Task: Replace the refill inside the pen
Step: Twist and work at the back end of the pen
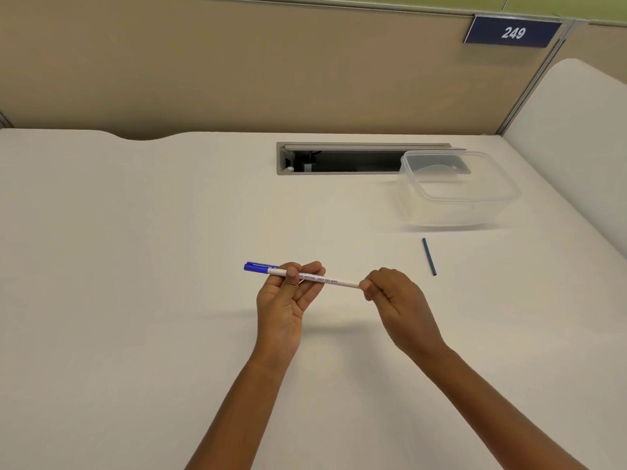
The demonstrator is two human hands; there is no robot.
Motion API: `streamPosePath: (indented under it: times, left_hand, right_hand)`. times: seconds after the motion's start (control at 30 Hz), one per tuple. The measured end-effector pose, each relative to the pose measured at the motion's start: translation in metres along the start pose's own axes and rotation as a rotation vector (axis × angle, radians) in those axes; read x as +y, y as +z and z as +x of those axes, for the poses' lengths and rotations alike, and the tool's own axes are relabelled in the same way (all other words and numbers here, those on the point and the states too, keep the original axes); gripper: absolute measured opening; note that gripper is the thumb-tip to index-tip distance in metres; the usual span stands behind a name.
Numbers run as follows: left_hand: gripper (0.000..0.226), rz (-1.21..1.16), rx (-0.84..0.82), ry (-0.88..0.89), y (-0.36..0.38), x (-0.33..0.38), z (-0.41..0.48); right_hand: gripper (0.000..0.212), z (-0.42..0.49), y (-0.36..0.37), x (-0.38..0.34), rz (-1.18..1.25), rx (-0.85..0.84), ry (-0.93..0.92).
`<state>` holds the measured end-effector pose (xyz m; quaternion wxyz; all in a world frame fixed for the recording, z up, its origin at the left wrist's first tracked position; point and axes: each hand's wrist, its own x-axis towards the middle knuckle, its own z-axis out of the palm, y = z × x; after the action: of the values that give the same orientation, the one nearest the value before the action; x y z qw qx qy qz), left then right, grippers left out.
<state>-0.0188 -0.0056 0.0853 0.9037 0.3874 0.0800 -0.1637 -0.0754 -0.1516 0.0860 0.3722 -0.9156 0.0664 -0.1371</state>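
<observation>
Six items on one white desk, listed left to right:

- Desk (pixel 135 232): bare white top with a beige partition behind it.
- Pen (pixel 319 279): white barrel with printed lettering and a blue cap at its 9 o'clock end; held level above the desk, near centre, between both hands.
- Left hand (pixel 288 300): palm up, with thumb and fingers closed around the barrel just beside the cap.
- Right hand (pixel 393 296): fingers curled shut and pinching the pen's 3 o'clock end; whether an end plug sits under the fingertips cannot be told.
- Dark refill (pixel 429 256): slim dark-blue stick lying loose on the desk at about 2 o'clock from the right hand, apart from it and untouched.
- Clear plastic tub (pixel 458 188): empty, at 12 o'clock from the refill, overlapping the right end of the open cable slot (pixel 339 161).

Risks, as judged:
- The pinch on the barrel end looks small, so a twist or pull may slip if the plug is tight.
- A sudden release could jerk the pen and drop a small part.
- The loose refill may roll if it is knocked.
</observation>
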Motion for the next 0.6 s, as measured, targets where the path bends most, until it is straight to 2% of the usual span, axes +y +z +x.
streamPosePath:
  times: [0.1, 0.2, 0.27, 0.33, 0.4, 0.47, 0.53, 0.6]
  left_hand:
    - [0.019, 0.039, -0.025, 0.015, -0.001, -0.001, -0.001]
    - [0.019, 0.093, -0.055, 0.021, -0.002, 0.0, -0.002]
    - [0.018, 0.116, -0.056, 0.014, -0.001, 0.0, -0.003]
    - [0.017, 0.089, -0.042, 0.004, 0.0, -0.001, -0.004]
    - [0.016, 0.055, -0.018, 0.0, -0.001, -0.002, -0.005]
    - [0.015, 0.039, 0.007, 0.001, -0.002, -0.003, -0.006]
    - [0.015, 0.037, 0.024, 0.006, -0.002, -0.003, -0.007]
    - [0.015, 0.04, 0.031, 0.005, -0.002, -0.004, -0.008]
  right_hand:
    - [0.041, 0.002, -0.007, -0.009, 0.248, -0.123, 0.304]
    - [0.044, 0.004, -0.018, -0.01, 0.755, -0.364, 0.732]
    - [0.044, 0.003, -0.024, -0.01, 0.952, -0.476, 0.864]
    - [0.045, 0.003, -0.025, -0.012, 0.852, -0.458, 0.813]
    - [0.041, -0.001, -0.024, -0.015, 0.502, -0.333, 0.572]
    - [0.025, -0.006, -0.021, -0.016, 0.244, -0.204, 0.331]
    - [0.015, -0.011, -0.019, -0.015, 0.14, -0.138, 0.196]
    - [0.014, -0.013, -0.015, -0.013, 0.005, -0.085, 0.096]
